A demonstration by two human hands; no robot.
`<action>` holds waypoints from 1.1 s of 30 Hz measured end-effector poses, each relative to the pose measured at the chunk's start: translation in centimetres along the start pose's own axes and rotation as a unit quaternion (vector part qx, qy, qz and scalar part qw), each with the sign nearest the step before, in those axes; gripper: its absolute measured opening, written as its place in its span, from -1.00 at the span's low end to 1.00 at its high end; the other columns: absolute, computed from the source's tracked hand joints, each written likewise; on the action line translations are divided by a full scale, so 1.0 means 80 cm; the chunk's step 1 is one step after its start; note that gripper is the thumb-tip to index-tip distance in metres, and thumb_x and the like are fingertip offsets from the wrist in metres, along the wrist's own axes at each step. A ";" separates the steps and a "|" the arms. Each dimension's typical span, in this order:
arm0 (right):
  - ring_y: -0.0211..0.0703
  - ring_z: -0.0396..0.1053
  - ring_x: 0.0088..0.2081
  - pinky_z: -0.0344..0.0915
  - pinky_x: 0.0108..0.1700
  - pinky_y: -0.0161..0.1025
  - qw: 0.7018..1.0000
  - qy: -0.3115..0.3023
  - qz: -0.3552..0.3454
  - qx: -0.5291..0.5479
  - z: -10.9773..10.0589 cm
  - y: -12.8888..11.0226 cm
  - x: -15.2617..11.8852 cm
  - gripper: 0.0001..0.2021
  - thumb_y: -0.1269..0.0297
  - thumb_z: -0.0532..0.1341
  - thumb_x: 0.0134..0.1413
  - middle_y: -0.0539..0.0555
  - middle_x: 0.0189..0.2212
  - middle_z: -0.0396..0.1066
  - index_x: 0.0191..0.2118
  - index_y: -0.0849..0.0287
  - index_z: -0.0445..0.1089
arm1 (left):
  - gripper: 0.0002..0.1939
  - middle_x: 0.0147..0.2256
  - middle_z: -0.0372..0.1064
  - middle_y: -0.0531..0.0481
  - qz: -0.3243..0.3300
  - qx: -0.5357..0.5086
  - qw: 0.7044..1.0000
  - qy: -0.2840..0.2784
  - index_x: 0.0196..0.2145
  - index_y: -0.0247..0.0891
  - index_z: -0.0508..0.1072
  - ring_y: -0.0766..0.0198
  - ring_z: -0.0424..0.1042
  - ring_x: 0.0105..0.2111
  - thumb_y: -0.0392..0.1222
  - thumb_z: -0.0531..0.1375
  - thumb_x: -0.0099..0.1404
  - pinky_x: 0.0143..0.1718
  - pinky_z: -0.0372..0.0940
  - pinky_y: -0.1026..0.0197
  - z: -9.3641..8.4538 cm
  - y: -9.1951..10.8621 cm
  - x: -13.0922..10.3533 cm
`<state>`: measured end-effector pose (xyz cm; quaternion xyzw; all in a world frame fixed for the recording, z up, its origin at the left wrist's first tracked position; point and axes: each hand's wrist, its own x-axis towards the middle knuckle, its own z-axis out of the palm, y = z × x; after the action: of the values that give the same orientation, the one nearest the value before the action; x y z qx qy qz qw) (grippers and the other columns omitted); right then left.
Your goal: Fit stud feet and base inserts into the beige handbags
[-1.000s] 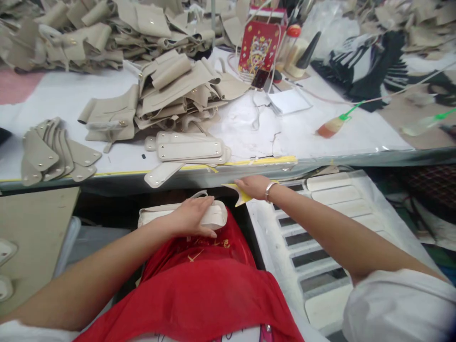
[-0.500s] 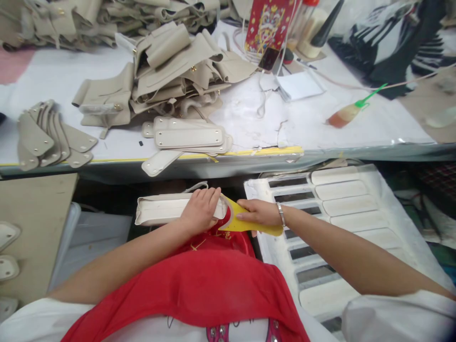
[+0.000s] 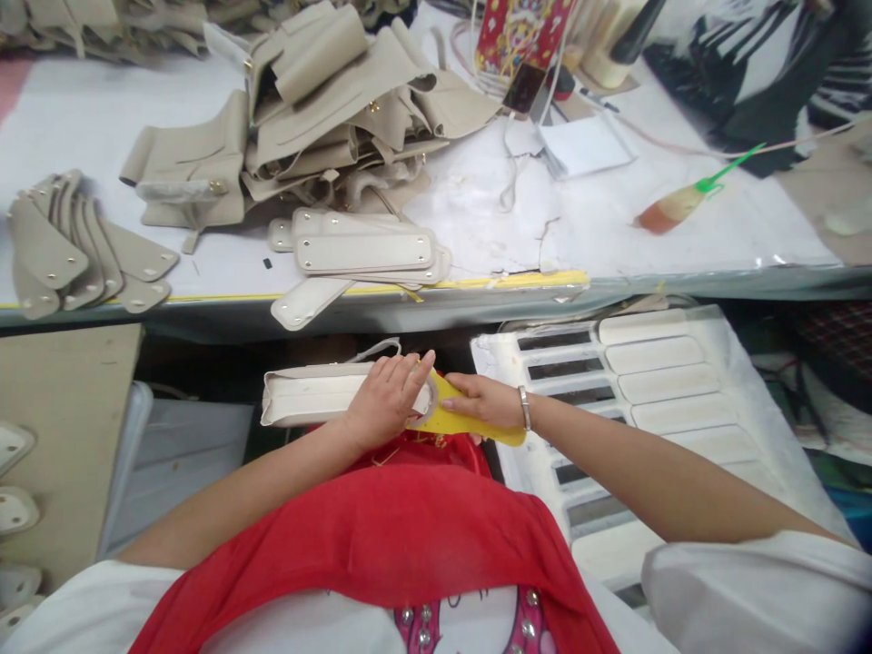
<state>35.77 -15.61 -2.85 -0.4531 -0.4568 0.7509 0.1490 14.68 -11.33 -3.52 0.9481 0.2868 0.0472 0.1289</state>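
A long cream box-shaped leather piece (image 3: 313, 395) lies level in front of my red apron, with a thin strap rising behind it. My left hand (image 3: 388, 395) is closed over its right end, fingers on top. In my right hand (image 3: 483, 404), which wears a metal bracelet, is a flat yellow tool (image 3: 453, 422) with a curved, notched front edge. That edge meets the right end of the cream piece, beside my left fingers. My left palm and the underside of the piece are hidden.
On the white table (image 3: 490, 245) lie beige leather parts (image 3: 327, 100), cream straps (image 3: 364, 252) and a green-tipped bottle (image 3: 674, 207). A slatted white rack (image 3: 500, 363) with cream strips stands at the right, a tan board (image 3: 68, 409) at the left.
The yellow tool and my right hand have moved left, against the end of the cream piece. My left index finger is raised more. The view has shifted slightly.
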 end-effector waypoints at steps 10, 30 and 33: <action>-0.25 0.35 -0.66 0.29 -0.69 -0.34 0.978 0.193 -0.033 0.076 0.070 0.025 0.008 -0.68 -0.03 0.09 0.10 -0.08 -0.49 0.34 -0.22 0.10 0.06 | 0.03 0.16 0.06 -0.36 0.039 -0.081 0.996 -0.023 0.26 -0.40 -0.21 -0.05 0.12 0.12 0.24 0.17 0.07 0.09 0.03 -0.01 -0.021 -0.023 -0.007; -0.28 0.35 -0.64 0.26 -0.65 -0.38 0.893 0.420 0.051 -0.152 0.058 -0.028 -0.043 -0.71 0.05 0.05 0.12 0.01 -0.41 0.39 -0.15 0.14 0.17 | -0.50 -0.07 0.37 -0.18 -0.148 -0.142 0.964 0.169 -0.08 -0.30 0.40 0.13 0.31 -0.03 0.07 -0.14 0.34 0.05 0.11 0.10 -0.067 -0.077 -0.043; -0.30 0.32 -0.66 0.21 -0.63 -0.38 0.850 0.426 0.052 -0.304 0.049 -0.064 -0.042 -0.62 -0.05 -0.03 0.16 0.03 -0.41 0.41 -0.07 0.13 0.19 | -0.41 -0.02 0.34 -0.18 -0.292 -0.334 0.833 0.331 -0.04 -0.31 0.37 0.13 0.28 0.01 0.18 -0.15 0.31 0.09 0.10 0.06 -0.069 -0.139 -0.111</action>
<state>33.41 -17.19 3.84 -0.7744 -0.5297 0.3144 0.1446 0.47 -6.14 -1.38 0.6472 0.5427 0.4114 0.3427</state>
